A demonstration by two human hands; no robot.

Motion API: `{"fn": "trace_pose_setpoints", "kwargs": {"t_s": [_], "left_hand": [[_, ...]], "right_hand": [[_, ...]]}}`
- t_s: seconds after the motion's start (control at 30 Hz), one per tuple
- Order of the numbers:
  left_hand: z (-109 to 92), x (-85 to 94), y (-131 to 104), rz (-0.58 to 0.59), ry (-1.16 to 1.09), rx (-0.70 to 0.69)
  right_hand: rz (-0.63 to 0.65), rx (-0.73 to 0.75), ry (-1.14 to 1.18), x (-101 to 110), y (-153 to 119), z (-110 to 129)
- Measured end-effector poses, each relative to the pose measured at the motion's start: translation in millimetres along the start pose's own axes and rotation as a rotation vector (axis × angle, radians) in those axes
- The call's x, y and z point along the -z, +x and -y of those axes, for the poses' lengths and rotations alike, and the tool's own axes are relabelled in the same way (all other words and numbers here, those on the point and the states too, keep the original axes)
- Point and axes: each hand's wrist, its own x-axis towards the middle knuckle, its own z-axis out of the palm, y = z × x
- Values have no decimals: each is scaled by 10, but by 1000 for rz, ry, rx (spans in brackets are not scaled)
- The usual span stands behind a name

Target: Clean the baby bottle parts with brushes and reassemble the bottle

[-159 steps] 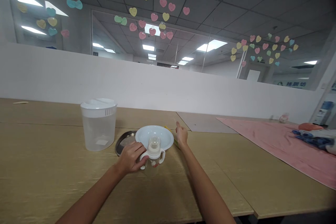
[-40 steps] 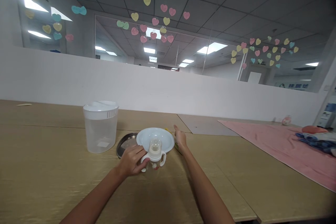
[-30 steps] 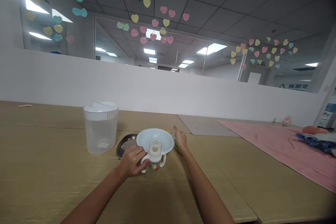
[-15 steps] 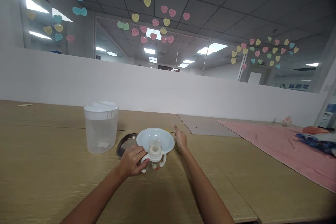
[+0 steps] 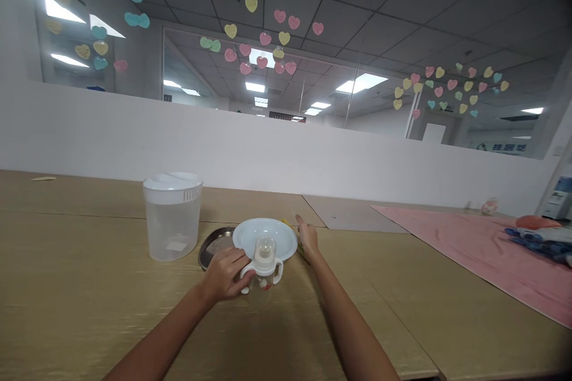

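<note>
A clear baby bottle (image 5: 264,266) with a white collar, two white side handles and a clear cap stands upright at the front of the group. My left hand (image 5: 227,274) is closed round its left handle. Just behind the bottle is a white plate (image 5: 241,232), and a round metal tray (image 5: 210,245) lies partly under its left side. My right hand (image 5: 308,235) is at the plate's right rim with fingers curled. A faint pale sliver shows at its fingertip, too small to name. Beside this hand lies a thin yellow-green thing (image 5: 287,223), mostly hidden.
Left of the tray stands a translucent plastic bucket (image 5: 172,220) with a white lid. A pink cloth (image 5: 451,238) covers the table's right part, with blue fabric (image 5: 536,241) and an orange thing (image 5: 536,222) on it. A white wall (image 5: 268,149) closes off the back.
</note>
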Motion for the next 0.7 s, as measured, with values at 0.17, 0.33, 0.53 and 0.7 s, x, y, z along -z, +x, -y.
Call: {"fn": "trace_pose_setpoints", "kwargs": {"t_s": [0.17, 0.33, 0.53, 0.7], "left_hand": [[-6, 3, 0, -7, 4, 8], [-6, -2, -6, -16, 7, 2], [11, -15, -15, 0, 3, 3], [19, -17, -9, -1, 1, 2]], "right_hand": [[2, 6, -9, -5, 3, -1], [2, 17, -24, -4, 8, 1], [13, 15, -49, 8, -10, 18], [20, 13, -47, -10, 2, -4]]}}
